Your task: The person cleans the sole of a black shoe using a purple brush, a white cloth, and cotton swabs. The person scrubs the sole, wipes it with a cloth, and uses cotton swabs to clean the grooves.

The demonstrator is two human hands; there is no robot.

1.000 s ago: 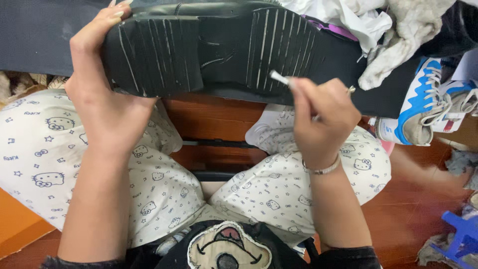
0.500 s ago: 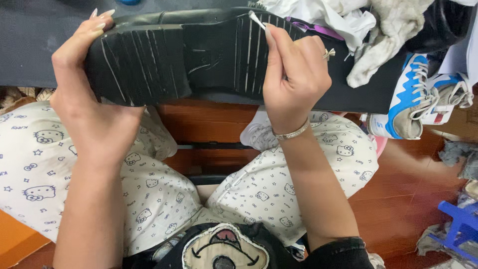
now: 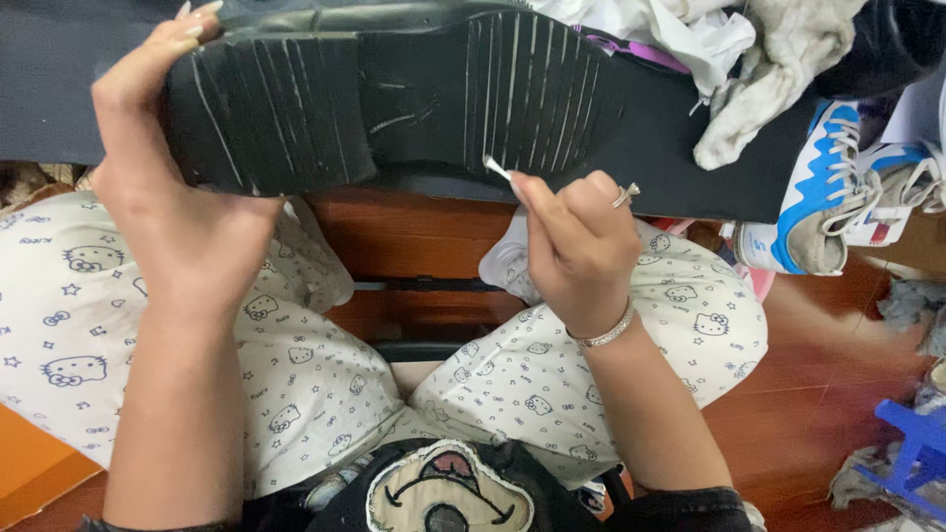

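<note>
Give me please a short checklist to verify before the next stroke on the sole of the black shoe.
1. Left hand has a grip on the heel end of the black shoe: ok.
2. Sole faces up, grooves visible: ok.
3. Right hand pinches the small white tool: ok.
4. Tool tip at the sole's near edge: ok.
5. Tool kind and sharpness: cannot tell.
6. Cloths apart from the tool: ok.

Even, soft indoor light; sharp frame, no motion blur.
Bright without harsh glare; faint sheen along ridges of black shoe sole (image 3: 394, 94). Soft shadow under sole and between knees on wooden floor (image 3: 414, 236). Slight wide-angle stretch at corners; right-edge clutter a bit softer.
</note>
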